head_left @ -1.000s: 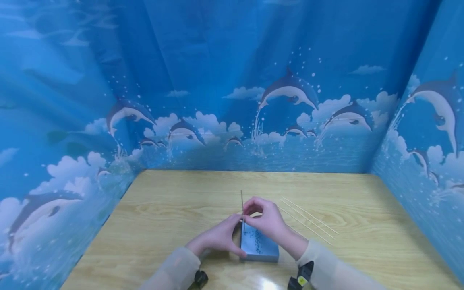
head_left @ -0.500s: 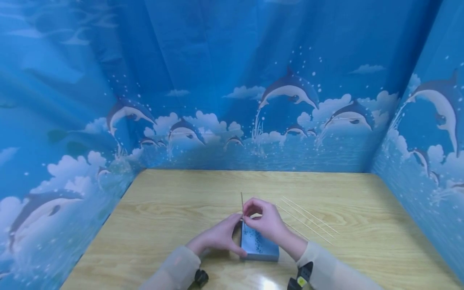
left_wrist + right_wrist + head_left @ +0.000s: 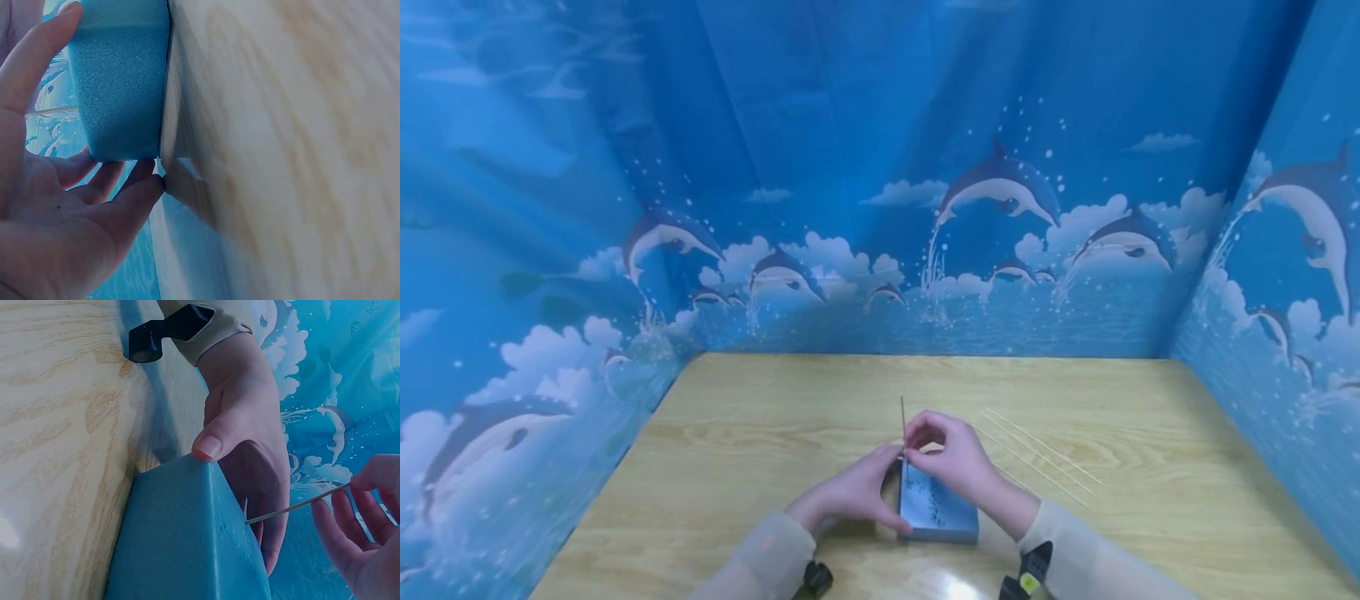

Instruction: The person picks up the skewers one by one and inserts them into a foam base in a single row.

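Nothing has shifted since a second ago — right hand (image 3: 951,454) still pinches the upright skewer (image 3: 902,421) at the foam block's (image 3: 936,508) twelve-o'clock edge; left hand (image 3: 850,496) grips its side. Press straight down, bracing firmly. Spare skewers (image 3: 1037,454) lie at two o'clock.

From the head we look forward and down, fairly far back, over the whole table (image 3: 737,433) and the dolphin backdrop (image 3: 880,167) behind it. Our left wrist view sits very close at table level, turned sideways, facing the foam block (image 3: 122,81). Our right wrist view is equally near and turned, looking across the same block (image 3: 187,544) towards the left hand (image 3: 247,450). All three share the block (image 3: 936,508) and tabletop.
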`<act>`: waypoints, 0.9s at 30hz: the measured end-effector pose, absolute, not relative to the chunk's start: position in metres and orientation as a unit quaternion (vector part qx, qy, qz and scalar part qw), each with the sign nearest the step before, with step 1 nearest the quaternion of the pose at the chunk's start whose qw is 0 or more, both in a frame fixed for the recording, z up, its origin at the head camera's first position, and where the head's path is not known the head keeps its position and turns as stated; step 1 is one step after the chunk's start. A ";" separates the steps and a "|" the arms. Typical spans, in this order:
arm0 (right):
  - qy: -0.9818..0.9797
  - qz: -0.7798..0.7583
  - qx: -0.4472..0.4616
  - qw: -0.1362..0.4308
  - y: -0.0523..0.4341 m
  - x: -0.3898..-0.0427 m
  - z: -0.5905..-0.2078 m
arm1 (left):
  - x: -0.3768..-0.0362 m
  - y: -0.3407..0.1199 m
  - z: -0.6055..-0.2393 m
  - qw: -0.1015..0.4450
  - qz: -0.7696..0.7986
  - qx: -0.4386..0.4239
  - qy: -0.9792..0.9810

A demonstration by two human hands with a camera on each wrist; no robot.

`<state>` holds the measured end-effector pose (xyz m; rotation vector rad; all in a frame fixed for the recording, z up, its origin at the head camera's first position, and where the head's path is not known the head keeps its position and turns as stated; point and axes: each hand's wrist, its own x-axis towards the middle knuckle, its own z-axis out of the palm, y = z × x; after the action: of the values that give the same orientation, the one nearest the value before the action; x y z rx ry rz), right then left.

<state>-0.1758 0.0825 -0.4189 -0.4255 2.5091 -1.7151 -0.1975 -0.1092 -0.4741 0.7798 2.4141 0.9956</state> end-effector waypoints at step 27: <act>0.829 -0.541 -0.129 0.057 0.135 -0.187 -0.377 | -0.195 -0.109 -0.474 0.190 0.333 0.280 0.880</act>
<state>-0.1873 0.1351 -0.3766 -0.3899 2.5141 -1.6413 -0.1953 -0.1090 -0.4737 0.7874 2.4719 0.9370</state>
